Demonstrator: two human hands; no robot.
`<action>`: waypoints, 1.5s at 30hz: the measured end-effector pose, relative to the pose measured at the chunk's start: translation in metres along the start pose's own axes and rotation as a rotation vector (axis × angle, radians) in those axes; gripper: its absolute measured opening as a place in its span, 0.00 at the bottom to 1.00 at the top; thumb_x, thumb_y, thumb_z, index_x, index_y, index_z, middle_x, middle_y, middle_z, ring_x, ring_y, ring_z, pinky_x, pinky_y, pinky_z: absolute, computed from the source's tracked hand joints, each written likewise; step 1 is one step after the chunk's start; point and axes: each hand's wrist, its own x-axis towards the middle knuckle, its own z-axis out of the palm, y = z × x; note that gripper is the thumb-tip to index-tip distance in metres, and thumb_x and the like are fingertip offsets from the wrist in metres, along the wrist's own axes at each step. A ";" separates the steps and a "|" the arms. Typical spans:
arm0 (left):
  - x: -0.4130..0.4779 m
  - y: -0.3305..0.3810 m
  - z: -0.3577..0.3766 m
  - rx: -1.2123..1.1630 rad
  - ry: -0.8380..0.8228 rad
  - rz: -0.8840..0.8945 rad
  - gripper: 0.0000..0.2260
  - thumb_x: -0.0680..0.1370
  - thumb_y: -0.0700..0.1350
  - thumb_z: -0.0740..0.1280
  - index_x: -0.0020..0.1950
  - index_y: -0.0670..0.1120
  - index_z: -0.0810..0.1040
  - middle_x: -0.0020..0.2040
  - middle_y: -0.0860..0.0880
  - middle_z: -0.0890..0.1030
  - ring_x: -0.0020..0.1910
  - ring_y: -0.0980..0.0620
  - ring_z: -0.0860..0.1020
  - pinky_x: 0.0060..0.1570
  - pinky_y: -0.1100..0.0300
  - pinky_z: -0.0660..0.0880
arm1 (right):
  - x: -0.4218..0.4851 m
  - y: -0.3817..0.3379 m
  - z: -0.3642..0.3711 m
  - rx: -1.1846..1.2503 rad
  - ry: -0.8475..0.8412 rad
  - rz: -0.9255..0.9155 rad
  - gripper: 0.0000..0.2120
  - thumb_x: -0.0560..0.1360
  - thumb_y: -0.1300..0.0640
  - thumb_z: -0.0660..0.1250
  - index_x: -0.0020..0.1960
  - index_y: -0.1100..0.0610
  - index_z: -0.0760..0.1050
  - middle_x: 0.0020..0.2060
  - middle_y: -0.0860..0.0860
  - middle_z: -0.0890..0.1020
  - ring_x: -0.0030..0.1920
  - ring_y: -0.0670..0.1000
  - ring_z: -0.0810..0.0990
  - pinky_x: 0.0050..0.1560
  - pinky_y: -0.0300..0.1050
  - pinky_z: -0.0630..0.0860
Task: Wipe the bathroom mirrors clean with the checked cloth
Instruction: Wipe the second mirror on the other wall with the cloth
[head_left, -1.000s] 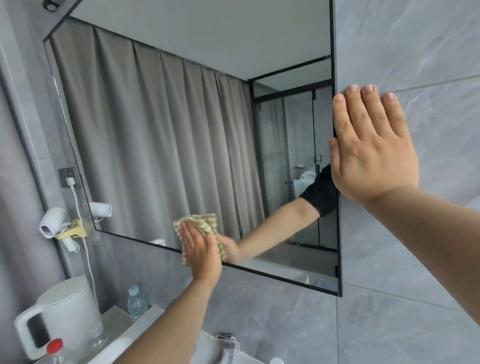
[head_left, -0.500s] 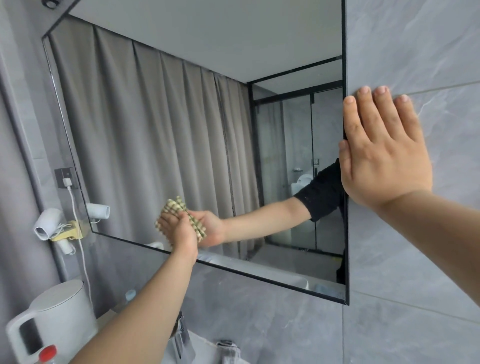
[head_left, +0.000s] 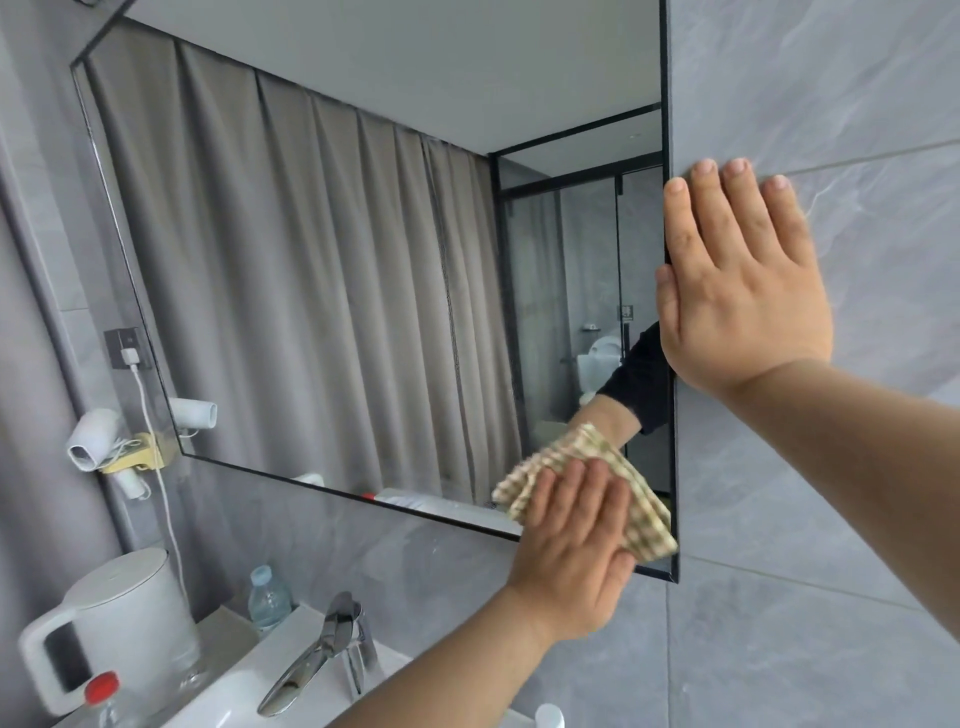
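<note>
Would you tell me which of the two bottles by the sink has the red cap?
The red cap is on the bottle at the bottom left, in front of the kettle. The other bottle, behind the tap, has a pale blue cap.

No readable text anywhere, small door sign (head_left: 627, 313) (in reflection) too blurred

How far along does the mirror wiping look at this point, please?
Done: cannot tell; the mirror shows no obvious smears. In hand: the left hand presses the cloth flat at its lower right corner; the right hand braces on the wall. Left: any other mirrors, unseen.
</note>
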 end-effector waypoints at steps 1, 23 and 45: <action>-0.003 0.005 0.004 0.024 0.018 0.069 0.31 0.83 0.56 0.52 0.82 0.44 0.47 0.82 0.43 0.47 0.80 0.42 0.51 0.78 0.43 0.46 | 0.000 0.000 0.000 0.000 0.002 0.001 0.28 0.82 0.52 0.49 0.79 0.63 0.53 0.77 0.63 0.59 0.78 0.64 0.54 0.79 0.58 0.44; 0.211 -0.112 -0.105 0.072 0.150 -0.251 0.31 0.80 0.51 0.50 0.81 0.40 0.51 0.81 0.41 0.53 0.81 0.44 0.50 0.78 0.44 0.49 | -0.001 0.000 0.003 -0.014 0.052 -0.014 0.27 0.82 0.53 0.49 0.78 0.63 0.55 0.76 0.63 0.62 0.77 0.64 0.58 0.79 0.58 0.46; 0.131 -0.060 -0.070 -0.151 0.039 0.114 0.35 0.77 0.57 0.65 0.77 0.43 0.59 0.81 0.47 0.52 0.81 0.51 0.47 0.79 0.51 0.44 | 0.036 0.069 -0.034 -0.196 -0.077 -0.371 0.39 0.75 0.35 0.59 0.78 0.57 0.62 0.75 0.64 0.64 0.73 0.64 0.66 0.73 0.60 0.60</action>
